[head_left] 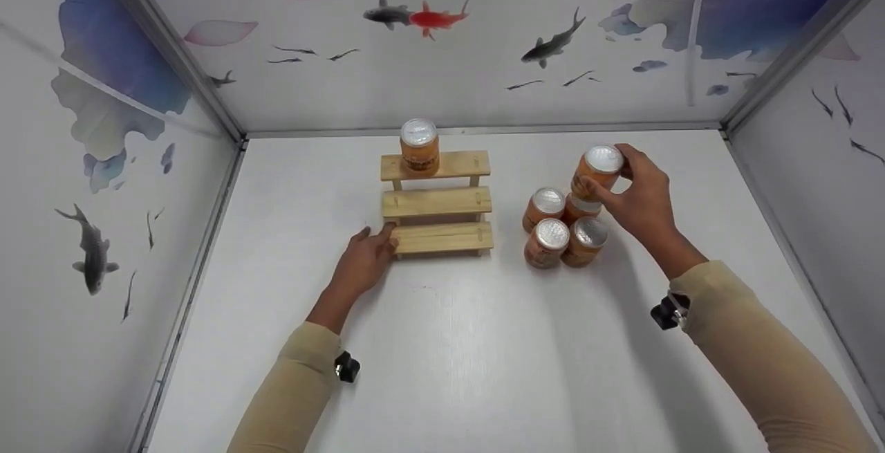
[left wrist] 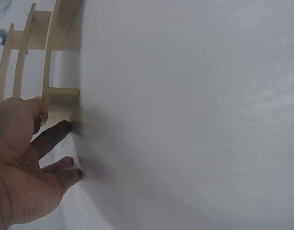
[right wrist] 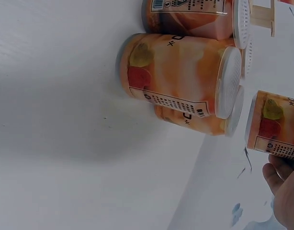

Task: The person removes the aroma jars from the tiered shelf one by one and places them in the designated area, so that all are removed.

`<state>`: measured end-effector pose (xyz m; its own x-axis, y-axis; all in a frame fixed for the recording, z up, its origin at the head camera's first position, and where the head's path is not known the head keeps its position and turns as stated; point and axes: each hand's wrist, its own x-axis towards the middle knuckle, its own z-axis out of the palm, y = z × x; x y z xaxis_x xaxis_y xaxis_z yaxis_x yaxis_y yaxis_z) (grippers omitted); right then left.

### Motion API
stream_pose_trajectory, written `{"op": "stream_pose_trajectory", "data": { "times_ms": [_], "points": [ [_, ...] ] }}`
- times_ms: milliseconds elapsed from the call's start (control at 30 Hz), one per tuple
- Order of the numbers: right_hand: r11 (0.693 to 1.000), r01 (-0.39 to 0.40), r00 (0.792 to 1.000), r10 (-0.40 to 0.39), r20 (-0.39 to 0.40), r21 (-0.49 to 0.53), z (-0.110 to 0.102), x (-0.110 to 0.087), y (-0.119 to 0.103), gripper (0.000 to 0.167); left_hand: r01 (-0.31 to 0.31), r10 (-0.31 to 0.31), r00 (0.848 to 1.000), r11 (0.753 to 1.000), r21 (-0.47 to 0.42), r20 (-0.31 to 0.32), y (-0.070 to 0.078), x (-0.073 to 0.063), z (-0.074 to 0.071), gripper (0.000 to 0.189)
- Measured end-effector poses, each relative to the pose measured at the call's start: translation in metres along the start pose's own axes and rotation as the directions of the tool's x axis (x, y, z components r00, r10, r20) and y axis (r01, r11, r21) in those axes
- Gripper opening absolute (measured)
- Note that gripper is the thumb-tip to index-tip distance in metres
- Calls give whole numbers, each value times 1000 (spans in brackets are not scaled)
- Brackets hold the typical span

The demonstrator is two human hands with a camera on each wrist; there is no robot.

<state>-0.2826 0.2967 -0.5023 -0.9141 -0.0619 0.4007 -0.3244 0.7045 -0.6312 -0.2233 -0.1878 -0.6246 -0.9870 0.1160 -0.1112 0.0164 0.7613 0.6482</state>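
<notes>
A: Right hand [head_left: 643, 193] first. Finger state?

B: Curled firmly round an orange can [head_left: 599, 162], with thumb across the near side and other fingers around the far side. Opened only as wide as the can.

A: Location of that one?

B: Up in the air, silver lid on top, roughly upright. Just above the rear right of a group of four cans [head_left: 547, 242], partly covering that rear one in the head view. Clearly apart from them in the right wrist view.

A: Now the left hand [head_left: 363, 259].

B: Partly closed, at the left end of the bottom step of a wooden rack [head_left: 437, 202]. Pinching lightly at the board's end, with remaining fingers loosely bent below, near the tabletop [head_left: 449, 342]. Hard to tell about pressure.

A: Rack details?

B: Three-stepped, pale wood, standing left of the four. On the top step, toward the left end, another can [head_left: 420, 149], upright, also silver-lidded.

A: And the four?

B: All upright, bunched close together, two in front, two behind.

A: Background, quick.

B: White walls with fish prints [head_left: 550, 45]. On both arms, beige sleeves [head_left: 747, 328]. Done.
</notes>
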Motion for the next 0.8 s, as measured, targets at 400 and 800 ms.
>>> {"op": "stream_pose_trajectory", "data": {
  "times_ms": [400, 800],
  "points": [
    [997, -80, 997, 80, -16, 6, -12, -4, 11, 65, -10, 10, 1000, 1000, -8, -5, -22, 15, 13, 69],
    [993, -116, 992, 115, -43, -1, -21, -7, 26, 66, -3, 3, 1000, 1000, -6, -7, -13, 9, 8, 69]
  ]
}}
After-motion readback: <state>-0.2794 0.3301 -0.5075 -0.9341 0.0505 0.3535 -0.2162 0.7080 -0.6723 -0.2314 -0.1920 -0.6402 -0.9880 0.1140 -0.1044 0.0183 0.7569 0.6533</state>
